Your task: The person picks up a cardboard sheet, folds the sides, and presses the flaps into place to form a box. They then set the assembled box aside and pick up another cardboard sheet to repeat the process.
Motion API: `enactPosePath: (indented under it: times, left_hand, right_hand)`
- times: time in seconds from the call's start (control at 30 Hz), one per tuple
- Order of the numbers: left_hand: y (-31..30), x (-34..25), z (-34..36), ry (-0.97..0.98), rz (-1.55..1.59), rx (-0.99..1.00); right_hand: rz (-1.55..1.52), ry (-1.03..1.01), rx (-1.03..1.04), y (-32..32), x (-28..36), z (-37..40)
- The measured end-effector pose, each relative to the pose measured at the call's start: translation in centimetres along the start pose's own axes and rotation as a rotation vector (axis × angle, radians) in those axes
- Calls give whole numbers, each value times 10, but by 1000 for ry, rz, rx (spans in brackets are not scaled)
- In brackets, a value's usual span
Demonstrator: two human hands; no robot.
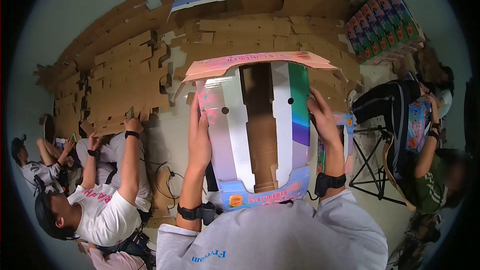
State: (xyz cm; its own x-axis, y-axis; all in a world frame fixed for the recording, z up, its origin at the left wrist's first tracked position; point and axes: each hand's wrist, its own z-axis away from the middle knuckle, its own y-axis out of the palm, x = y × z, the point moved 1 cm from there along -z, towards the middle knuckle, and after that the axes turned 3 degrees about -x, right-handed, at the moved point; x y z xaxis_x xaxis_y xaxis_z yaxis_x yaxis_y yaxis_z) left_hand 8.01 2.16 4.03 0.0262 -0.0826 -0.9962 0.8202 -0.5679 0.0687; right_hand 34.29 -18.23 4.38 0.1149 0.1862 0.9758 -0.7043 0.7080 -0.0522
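Note:
A printed cardboard box [235,135] in pink, white, green and purple is held up in front of my chest. A long gap runs down its middle and shows the brown inside, with a round hole on either side. Its pink end flap [260,60] stands out at the far end, and a blue end panel with a peach picture is close to my shirt. My left hand [200,142] grips the left side. On the right side, my right hand [322,120] presses with its thumb on top. The fingers underneath are partly hidden.
Flat brown cardboard sheets [125,77] lie in piles ahead and to the left. Finished printed boxes [382,25] are stacked at the far right. Co-workers sit on both sides, one beside a black folding stool [372,157]. Cables [167,177] lie on the floor at left.

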Motion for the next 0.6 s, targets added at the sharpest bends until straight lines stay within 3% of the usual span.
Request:
enactPosePath:
  times: [0.27, 0.47, 0.6]
  left_hand:
    - [7, 8, 1, 25, -39, -31]
    - [4, 10, 1, 39, -52, -41]
    - [1, 11, 0, 42, -62, -38]
  right_hand:
    - [19, -60, -83, 19, -1, 7]
    - [291, -327, -178, 31, -2, 6]
    - [231, -174, -233, 39, 8, 12]
